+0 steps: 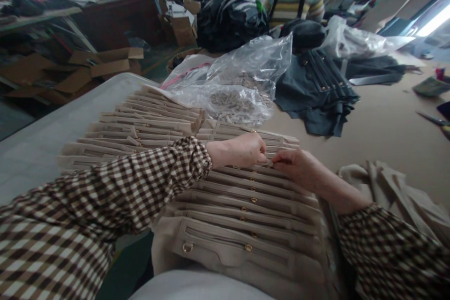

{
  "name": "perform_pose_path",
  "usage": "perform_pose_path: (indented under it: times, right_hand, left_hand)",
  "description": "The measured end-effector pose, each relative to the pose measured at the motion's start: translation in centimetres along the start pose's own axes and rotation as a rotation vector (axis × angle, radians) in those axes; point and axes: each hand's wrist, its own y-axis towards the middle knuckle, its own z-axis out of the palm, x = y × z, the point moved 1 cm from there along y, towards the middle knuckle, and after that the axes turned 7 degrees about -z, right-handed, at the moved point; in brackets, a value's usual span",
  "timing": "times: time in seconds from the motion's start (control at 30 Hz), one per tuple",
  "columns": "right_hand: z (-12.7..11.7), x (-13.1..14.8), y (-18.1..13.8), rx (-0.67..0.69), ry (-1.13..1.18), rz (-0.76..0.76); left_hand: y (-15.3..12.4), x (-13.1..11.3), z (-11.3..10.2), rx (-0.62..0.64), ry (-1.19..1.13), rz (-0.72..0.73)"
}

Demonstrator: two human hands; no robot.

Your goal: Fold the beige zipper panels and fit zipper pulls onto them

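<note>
A row of overlapping beige fabric pieces with gold snaps and rings lies fanned out in front of me. My left hand and my right hand meet over one of the upper pieces. Both hands are closed in a pinch at the edge of that beige piece, fingertips almost touching each other. Whether a small metal part sits between the fingers is hidden. Checked brown-and-white sleeves cover both my arms.
A clear plastic bag of small metal parts lies just beyond the beige pieces. Dark fabric pieces lie further right, more beige cloth near right. Scissors rest at the far right. A person in a striped top sits across the table.
</note>
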Motion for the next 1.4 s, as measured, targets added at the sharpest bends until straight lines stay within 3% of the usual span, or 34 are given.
perform_pose_path:
  times: [0.33,0.73,1.03,1.13,1.23,1.4]
  right_hand:
    - [0.9,-0.8,-0.1,-0.040,0.034,0.039]
    - [1.2,0.8,0.1,-0.043,-0.269,0.047]
    - [1.0,0.7,0.0,-0.043,-0.280,0.058]
    - [0.7,1.5,-0.2,-0.175,-0.272,-0.022]
    - [0.7,3.6,-0.5,-0.326,-0.130,-0.224]
    - [1.8,6.6,-0.6,-0.367,-0.131,-0.592]
  left_hand:
    - [0.4,-0.6,0.4,0.025,0.061,-0.043]
    - [0.8,-0.4,0.9,-0.010,0.158,-0.006]
    - [0.6,0.0,-0.1,-0.059,0.208,-0.026]
    - [-0.2,0.5,-1.1,-0.055,0.028,-0.038]
    - [-1.2,0.9,-1.7,-0.018,-0.369,-0.110]
    - [-1.7,0.8,-1.2,0.128,-0.977,-0.177]
